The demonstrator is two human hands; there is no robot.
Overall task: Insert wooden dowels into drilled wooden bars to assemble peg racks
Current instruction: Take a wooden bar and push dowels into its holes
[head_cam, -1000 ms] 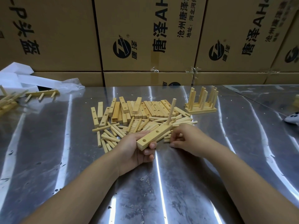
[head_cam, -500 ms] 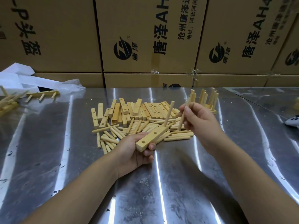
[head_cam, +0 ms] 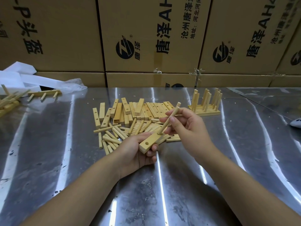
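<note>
A dowel (head_cam: 164, 129) is pinched between thumb and fingers of the right hand (head_cam: 189, 126), and its lower end is now set at the middle hole of the drilled bar (head_cam: 149, 143) (half a second ago it was held up, clear of the bar). The bar is gripped from below by the left hand (head_cam: 135, 151), fingers curled round it. Loose dowels (head_cam: 114, 137) lie just beyond the bar on the worktop (head_cam: 65, 160), and finished racks (head_cam: 205, 110) stand farther beyond it, to the right.
</note>
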